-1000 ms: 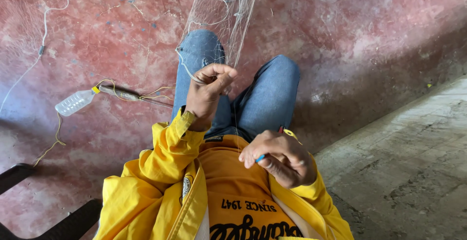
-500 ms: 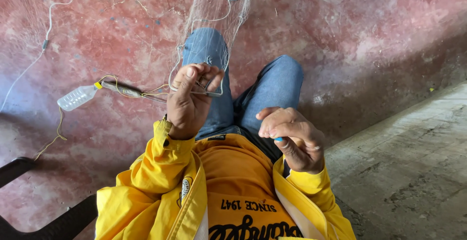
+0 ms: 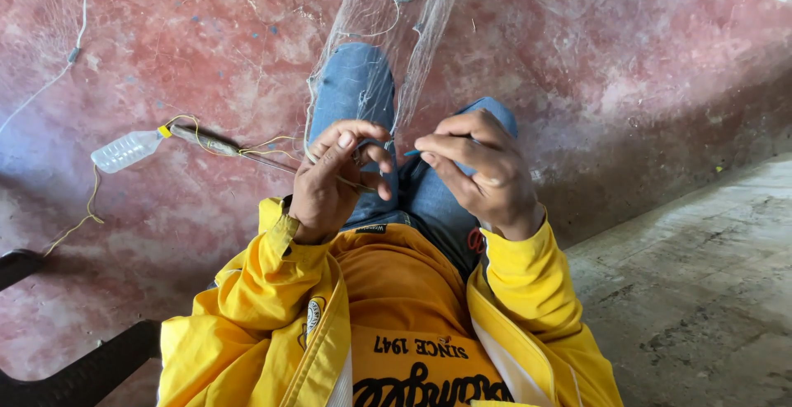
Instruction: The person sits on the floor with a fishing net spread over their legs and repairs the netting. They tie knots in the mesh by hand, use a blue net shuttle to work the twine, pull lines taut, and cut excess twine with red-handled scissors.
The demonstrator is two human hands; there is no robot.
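Note:
A fine, pale fishing net (image 3: 396, 36) hangs down over my blue-jeaned knees. My left hand (image 3: 334, 180) pinches the net's lower edge and a thin cord above my lap. My right hand (image 3: 478, 172) is close beside it, fingers closed on a small blue netting needle (image 3: 410, 153) whose tip points at the left hand. Yellow jacket sleeves cover both arms.
An empty clear plastic bottle (image 3: 124, 151) tied to yellow cord lies on the red concrete floor at left. A thin white line (image 3: 78, 36) runs at upper left. A dark chair arm (image 3: 78, 370) is at lower left. A grey concrete step (image 3: 701, 291) lies at right.
My right hand has risen from my lap to meet the left hand at the net. The left hand has shifted slightly down and right with the net edge.

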